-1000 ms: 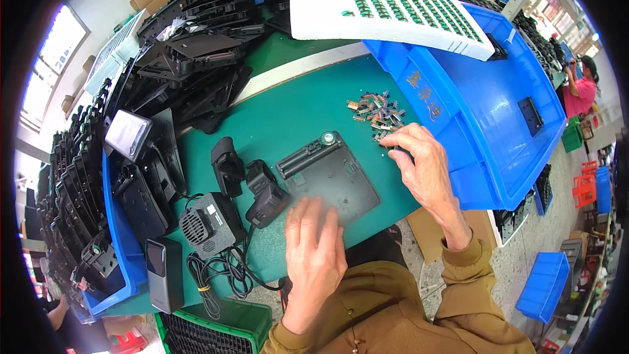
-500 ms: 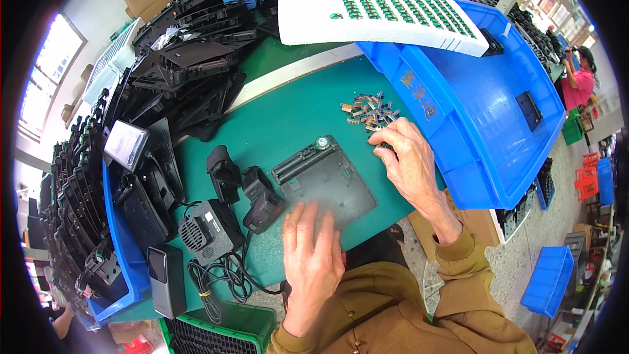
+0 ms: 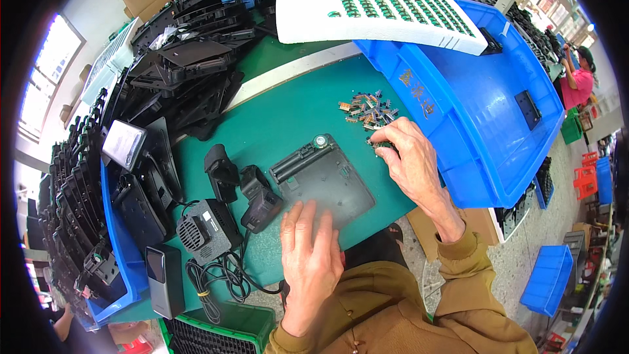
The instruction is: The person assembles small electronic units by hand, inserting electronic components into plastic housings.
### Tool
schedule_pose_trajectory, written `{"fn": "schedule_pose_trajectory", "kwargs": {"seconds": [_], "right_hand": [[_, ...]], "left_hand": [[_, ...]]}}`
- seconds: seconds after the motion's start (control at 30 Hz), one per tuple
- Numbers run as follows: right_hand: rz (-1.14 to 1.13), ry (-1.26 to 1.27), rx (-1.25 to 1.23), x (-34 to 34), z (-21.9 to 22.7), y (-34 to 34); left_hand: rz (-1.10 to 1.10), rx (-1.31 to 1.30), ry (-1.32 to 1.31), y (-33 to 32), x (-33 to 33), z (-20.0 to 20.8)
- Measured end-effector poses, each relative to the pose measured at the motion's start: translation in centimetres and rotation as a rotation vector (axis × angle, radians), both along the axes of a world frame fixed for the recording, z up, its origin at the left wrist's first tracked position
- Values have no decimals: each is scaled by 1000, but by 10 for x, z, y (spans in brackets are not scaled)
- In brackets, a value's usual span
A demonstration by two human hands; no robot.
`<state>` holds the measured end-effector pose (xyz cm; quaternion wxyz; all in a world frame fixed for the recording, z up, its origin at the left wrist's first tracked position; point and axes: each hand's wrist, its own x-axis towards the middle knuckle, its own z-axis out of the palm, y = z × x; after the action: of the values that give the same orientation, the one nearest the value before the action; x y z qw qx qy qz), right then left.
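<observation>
A flat black plastic housing [image 3: 327, 187] lies on the green work mat, with a tube-like ridge and a small round silvery part along its far edge. My left hand [image 3: 310, 249] rests on its near left edge, fingers stretched out flat. Beyond the housing's right side, my right hand [image 3: 409, 157] has its thumb and forefinger pinched round a small electronic component [image 3: 375, 143], mostly hidden by the fingertips. Just past those fingertips is a loose pile of small metal, black and brown components [image 3: 370, 109].
Left of the housing stand two black curved plastic pieces [image 3: 259, 200], a grey vented device [image 3: 209, 226] with a coiled cable, and a dark box-shaped device [image 3: 164, 282]. A blue bin [image 3: 452, 118] bears a white foam tray [image 3: 308, 26] of green circuit boards. Black housings [image 3: 177, 72] are heaped far left.
My right hand's fingertips have shifted slightly, and a small component now shows between them beside the pile. The left hand stays on the housing.
</observation>
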<state>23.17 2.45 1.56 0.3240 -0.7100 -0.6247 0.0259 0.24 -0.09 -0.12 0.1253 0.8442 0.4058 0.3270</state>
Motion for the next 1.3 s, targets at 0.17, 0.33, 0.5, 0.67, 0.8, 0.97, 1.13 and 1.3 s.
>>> {"fn": "schedule_pose_trajectory", "kwargs": {"seconds": [0.17,0.33,0.5,0.67,0.8,0.97,1.13,1.3], "right_hand": [[-46,-58,15,-2,0,1],[14,-27,43,-2,1,-3],[40,14,65,-3,-1,-6],[-31,-40,43,-8,2,-11],[0,-13,-35,-6,1,-8],[-1,-8,45,-5,0,-8],[-7,56,31,-5,0,-7],[-21,60,19,-4,1,-7]], "left_hand": [[1,9,6,2,1,0],[-11,33,-9,4,2,1],[-12,-5,16,-2,-1,-2],[-7,-3,20,-3,-1,-3],[-1,20,20,-3,0,-2],[8,30,14,0,2,-1],[4,20,13,-1,0,-2],[4,18,26,-3,-1,-1]]}}
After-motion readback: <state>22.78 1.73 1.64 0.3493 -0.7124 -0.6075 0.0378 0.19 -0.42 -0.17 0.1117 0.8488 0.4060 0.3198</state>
